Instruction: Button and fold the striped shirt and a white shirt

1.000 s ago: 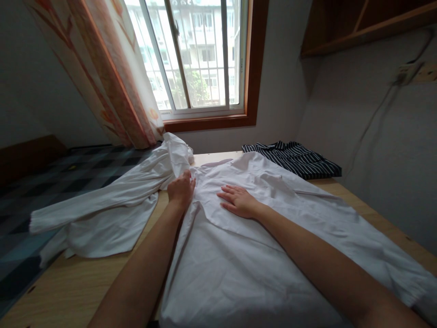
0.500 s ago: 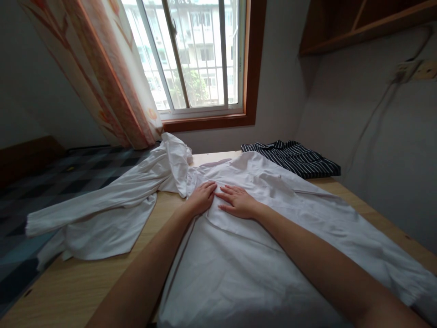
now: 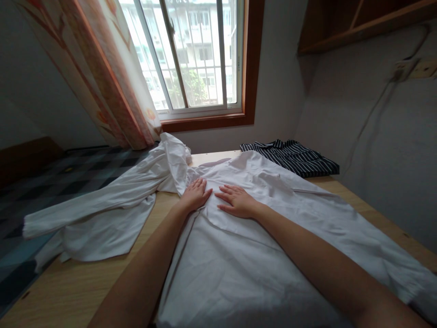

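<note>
A white long-sleeved shirt [image 3: 239, 259] is spread over the wooden table [image 3: 85, 287], its near part hanging toward me and one sleeve running out to the right. Flat on its upper part lies my left hand [image 3: 196, 195], fingers stretched forward and thumb out to the side. Just right of it, my right hand [image 3: 236, 200] rests palm down with spread fingers. A small gap separates the two hands. Wrinkles run through the cloth around them. More white cloth [image 3: 109, 214], with a sleeve, is bunched at the left; where it joins the shirt I cannot tell.
A folded black-and-white striped shirt [image 3: 293, 157] lies at the table's far right. A bed with a dark checked cover [image 3: 102, 166] adjoins on the left. Behind are a curtain [image 3: 99, 73] and a window [image 3: 198, 59]. A wooden shelf [image 3: 368, 34] hangs at upper right.
My left hand has slid left over the white shirt, away from my right hand, and its thumb has spread. My right hand stays in nearly the same place.
</note>
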`<move>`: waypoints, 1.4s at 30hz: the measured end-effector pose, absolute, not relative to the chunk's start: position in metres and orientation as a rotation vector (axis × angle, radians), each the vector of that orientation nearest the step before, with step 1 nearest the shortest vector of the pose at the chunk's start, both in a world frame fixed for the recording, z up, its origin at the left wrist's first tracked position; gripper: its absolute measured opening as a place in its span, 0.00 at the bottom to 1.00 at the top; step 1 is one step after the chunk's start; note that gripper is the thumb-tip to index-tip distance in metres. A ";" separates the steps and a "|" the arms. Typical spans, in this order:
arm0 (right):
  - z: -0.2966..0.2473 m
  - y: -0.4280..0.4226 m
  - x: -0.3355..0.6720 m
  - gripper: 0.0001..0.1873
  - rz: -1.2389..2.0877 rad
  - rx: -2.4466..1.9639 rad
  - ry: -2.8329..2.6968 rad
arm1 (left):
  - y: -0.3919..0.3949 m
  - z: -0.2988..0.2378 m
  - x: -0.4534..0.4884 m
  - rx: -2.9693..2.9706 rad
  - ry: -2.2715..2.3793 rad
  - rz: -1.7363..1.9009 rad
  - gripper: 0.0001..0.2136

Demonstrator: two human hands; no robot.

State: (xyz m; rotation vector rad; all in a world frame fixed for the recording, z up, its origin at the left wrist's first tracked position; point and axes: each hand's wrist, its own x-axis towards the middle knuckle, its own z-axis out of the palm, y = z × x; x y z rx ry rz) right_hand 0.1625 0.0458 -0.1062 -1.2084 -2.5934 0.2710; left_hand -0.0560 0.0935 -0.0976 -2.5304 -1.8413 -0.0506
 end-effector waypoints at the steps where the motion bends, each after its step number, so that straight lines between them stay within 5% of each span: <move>1: -0.106 0.046 0.162 0.34 0.267 -1.211 -2.595 | 0.095 -0.098 -0.056 -2.511 -1.855 -0.056 0.32; 42: -0.102 0.045 0.162 0.34 0.287 -1.226 -2.607 | 0.148 -0.094 -0.069 -2.277 -2.057 -0.157 0.32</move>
